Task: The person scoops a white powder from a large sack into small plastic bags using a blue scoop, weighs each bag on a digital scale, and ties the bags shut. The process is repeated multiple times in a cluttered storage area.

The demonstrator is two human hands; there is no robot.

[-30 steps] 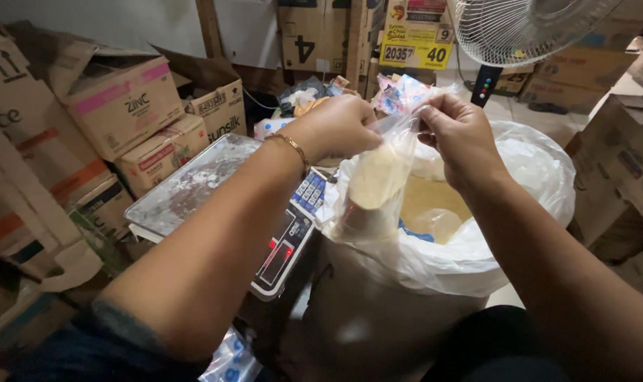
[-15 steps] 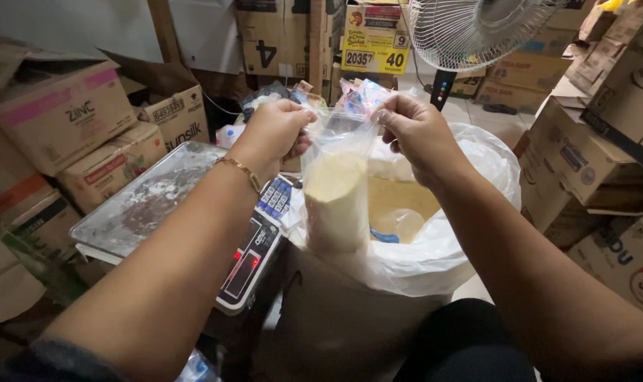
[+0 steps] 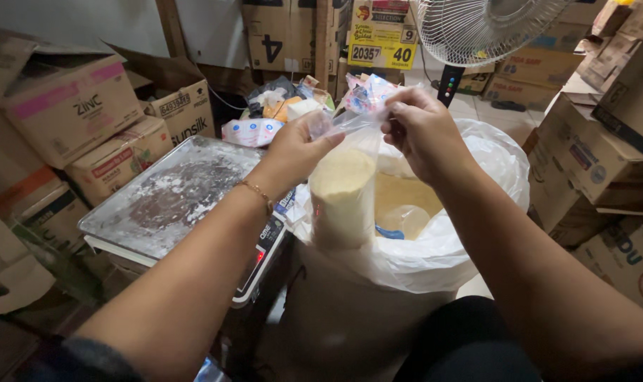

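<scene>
Much of the large white sack is hidden behind the forearms, and its base is lost in shadow. A pale rounded object lies half-sunk in the yellow powder inside the sack; what it is cannot be made out.

The narrow clear plastic bag hangs upright just over the sack's near rim, filled with the same pale yellow powder to well below its neck. Its empty top is pulled taut between the two hands. The left hand has its grip pinched shut on the left end of the neck, a thin gold bracelet on its wrist. The right hand has its grip pinched shut on the right end.

Just left of the sack stands a digital scale with a powder-dusted steel platter, its front edge close to the left forearm. Cardboard boxes crowd both sides, and a white standing fan rises behind, cut off by the top edge.
</scene>
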